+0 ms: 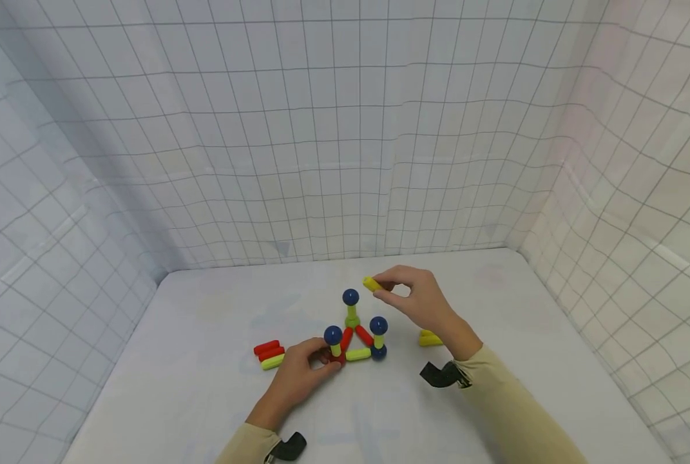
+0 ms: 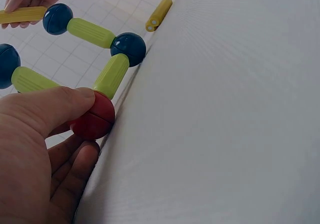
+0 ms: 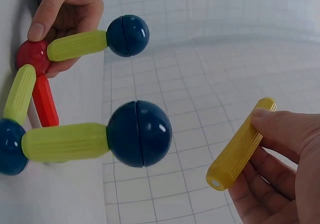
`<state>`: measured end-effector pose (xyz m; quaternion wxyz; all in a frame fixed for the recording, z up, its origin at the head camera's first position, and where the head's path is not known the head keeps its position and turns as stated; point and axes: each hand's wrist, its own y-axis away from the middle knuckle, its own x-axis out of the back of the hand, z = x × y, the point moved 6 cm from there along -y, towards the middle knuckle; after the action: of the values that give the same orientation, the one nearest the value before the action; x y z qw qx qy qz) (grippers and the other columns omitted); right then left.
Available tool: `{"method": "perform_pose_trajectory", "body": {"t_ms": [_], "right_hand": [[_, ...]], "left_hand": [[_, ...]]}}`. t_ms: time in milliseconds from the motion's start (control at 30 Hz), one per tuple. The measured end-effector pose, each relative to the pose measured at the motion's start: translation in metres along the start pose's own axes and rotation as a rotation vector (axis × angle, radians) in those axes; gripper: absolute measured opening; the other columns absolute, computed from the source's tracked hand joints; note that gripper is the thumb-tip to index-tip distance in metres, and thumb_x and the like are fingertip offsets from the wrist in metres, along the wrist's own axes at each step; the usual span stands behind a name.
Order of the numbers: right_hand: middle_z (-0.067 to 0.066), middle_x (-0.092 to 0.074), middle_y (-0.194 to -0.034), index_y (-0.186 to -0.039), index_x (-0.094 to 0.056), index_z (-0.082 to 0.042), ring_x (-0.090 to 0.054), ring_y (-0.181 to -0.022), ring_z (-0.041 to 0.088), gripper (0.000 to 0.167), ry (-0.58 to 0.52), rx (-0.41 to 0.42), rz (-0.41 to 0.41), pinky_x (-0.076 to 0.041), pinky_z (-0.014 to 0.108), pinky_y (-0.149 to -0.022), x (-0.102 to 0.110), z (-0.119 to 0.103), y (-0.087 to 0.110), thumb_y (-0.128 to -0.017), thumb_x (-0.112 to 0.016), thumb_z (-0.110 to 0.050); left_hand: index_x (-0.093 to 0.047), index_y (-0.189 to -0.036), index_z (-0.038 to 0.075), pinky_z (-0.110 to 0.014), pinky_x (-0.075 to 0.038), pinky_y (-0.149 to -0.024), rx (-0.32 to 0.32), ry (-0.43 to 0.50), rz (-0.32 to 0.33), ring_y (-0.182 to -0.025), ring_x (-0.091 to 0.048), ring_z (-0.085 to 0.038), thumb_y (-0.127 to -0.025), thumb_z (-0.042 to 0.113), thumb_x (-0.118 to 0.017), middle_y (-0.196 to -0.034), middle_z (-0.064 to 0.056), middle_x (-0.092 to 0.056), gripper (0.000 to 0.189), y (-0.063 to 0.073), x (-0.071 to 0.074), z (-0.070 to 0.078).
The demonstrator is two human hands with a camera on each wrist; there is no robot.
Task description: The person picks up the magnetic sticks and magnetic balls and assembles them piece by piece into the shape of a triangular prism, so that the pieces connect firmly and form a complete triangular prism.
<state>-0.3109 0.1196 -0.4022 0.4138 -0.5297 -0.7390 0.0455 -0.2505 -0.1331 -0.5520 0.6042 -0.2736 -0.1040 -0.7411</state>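
The left hand [image 1: 301,375] gripped the red ball [image 2: 97,116] at the near-left corner of a triangle on the table [image 1: 205,399]. The right hand [image 1: 419,298] pinched a yellow rod [image 3: 241,145] between thumb and fingers, held up near the far top ball [image 1: 350,297] but apart from it. The triangle's other corners were a green ball [image 1: 352,321] and a low blue ball [image 1: 379,352]; two red rods [image 1: 364,335] and a green rod [image 1: 358,354] formed its sides. On each corner stood a green post [image 3: 67,142] capped in blue. Left of the left hand lay three spare rods [image 1: 272,354], two red, one green; yellow spares [image 1: 430,339] lay by the right wrist. Gridded walls [image 1: 345,161] surrounded the table.
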Motion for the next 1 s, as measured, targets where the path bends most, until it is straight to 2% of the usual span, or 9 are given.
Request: {"method": "perform_pose_trajectory", "body": {"t_ms": [200,333,567,733,867,1000], "right_hand": [[-0.01,-0.076,-0.11,-0.121,-0.081,-0.011,-0.07,-0.097,0.01,0.028,-0.044,0.057,-0.025,-0.061,0.043,-0.093,-0.016,-0.011,-0.006,-0.094,-0.086,-0.007],[-0.009,-0.076,-0.11,-0.121,-0.08,-0.011,-0.07,-0.096,0.011,0.025,-0.085,0.068,-0.055,-0.062,0.044,-0.092,-0.025,-0.015,-0.007,-0.096,-0.084,-0.008],[-0.012,-0.075,-0.109,-0.12,-0.079,-0.013,-0.07,-0.096,0.009,0.024,-0.088,0.051,-0.105,-0.061,0.047,-0.092,-0.042,-0.011,-0.002,-0.097,-0.084,-0.012],[-0.011,-0.076,-0.11,-0.12,-0.079,-0.012,-0.07,-0.097,0.009,0.023,-0.084,0.065,-0.136,-0.062,0.04,-0.089,-0.051,-0.008,0.003,-0.097,-0.084,-0.012],[-0.009,-0.076,-0.11,-0.12,-0.079,-0.013,-0.07,-0.097,0.012,0.023,-0.092,0.064,-0.165,-0.062,0.046,-0.086,-0.056,-0.003,0.008,-0.097,-0.083,-0.011],[-0.009,-0.076,-0.109,-0.119,-0.079,-0.014,-0.069,-0.099,0.012,0.021,-0.108,0.029,-0.22,-0.061,0.053,-0.089,-0.063,0.005,0.012,-0.098,-0.083,-0.013]], "left_hand": [[-0.077,-0.118,0.023,-0.03,-0.058,-0.09,0.0,0.011,0.007,-0.094,-0.066,-0.012,-0.095,0.023,-0.088,-0.099,0.015,-0.071,0.025,0.001,0.001,0.0],[-0.077,-0.117,0.023,-0.031,-0.058,-0.089,-0.013,0.023,0.01,-0.094,-0.067,-0.012,-0.094,0.021,-0.088,-0.099,0.015,-0.071,0.026,0.001,0.001,0.001],[-0.077,-0.118,0.024,-0.031,-0.058,-0.089,-0.028,0.024,0.01,-0.094,-0.067,-0.011,-0.095,0.02,-0.088,-0.099,0.016,-0.071,0.026,-0.001,0.0,0.0],[-0.077,-0.118,0.024,-0.032,-0.058,-0.09,-0.029,0.024,0.012,-0.094,-0.067,-0.011,-0.095,0.02,-0.088,-0.098,0.017,-0.071,0.026,-0.001,0.001,0.001],[-0.077,-0.118,0.025,-0.032,-0.058,-0.09,-0.027,0.012,0.017,-0.093,-0.067,-0.011,-0.095,0.021,-0.088,-0.098,0.017,-0.071,0.026,0.0,0.001,0.001],[-0.077,-0.118,0.025,-0.033,-0.058,-0.091,-0.023,0.01,0.019,-0.093,-0.067,-0.01,-0.094,0.022,-0.088,-0.098,0.017,-0.071,0.026,0.0,0.001,0.001]]}}
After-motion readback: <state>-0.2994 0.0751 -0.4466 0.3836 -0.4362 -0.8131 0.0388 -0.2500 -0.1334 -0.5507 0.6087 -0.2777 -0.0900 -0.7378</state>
